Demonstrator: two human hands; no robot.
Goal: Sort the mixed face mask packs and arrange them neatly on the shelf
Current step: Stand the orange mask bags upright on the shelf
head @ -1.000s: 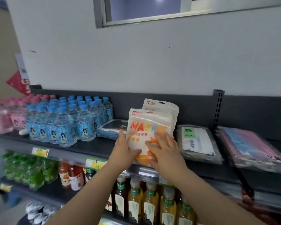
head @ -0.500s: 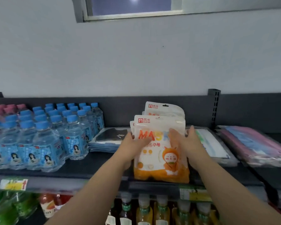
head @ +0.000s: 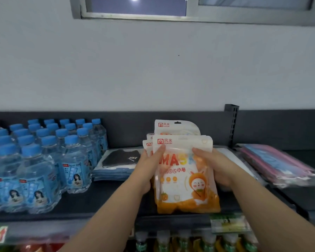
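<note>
A stack of white-and-orange mask packs point(head: 185, 186) stands upright on the dark shelf point(head: 105, 202), its bottom edge at the shelf's front. My left hand point(head: 149, 167) grips the stack's left side, thumb on the front pack. My right hand point(head: 214, 165) grips its right side. One more pack of the same kind point(head: 176, 127) rises behind the stack. A flat pile of black mask packs point(head: 117, 164) lies to the left. Pink and blue mask packs point(head: 278, 164) lie flat at the right. A clear pack is partly hidden behind my right hand.
Several blue-capped water bottles point(head: 49, 160) fill the shelf's left side. A perforated upright post point(head: 232, 124) stands behind, right of the stack. Price tags point(head: 229, 223) hang on the shelf's front edge. Drink bottles point(head: 184, 242) stand on the shelf below.
The view has shifted right and come closer. My hands moved from the front of the packs to their two sides, and the stack now stands squarer at the shelf's front.
</note>
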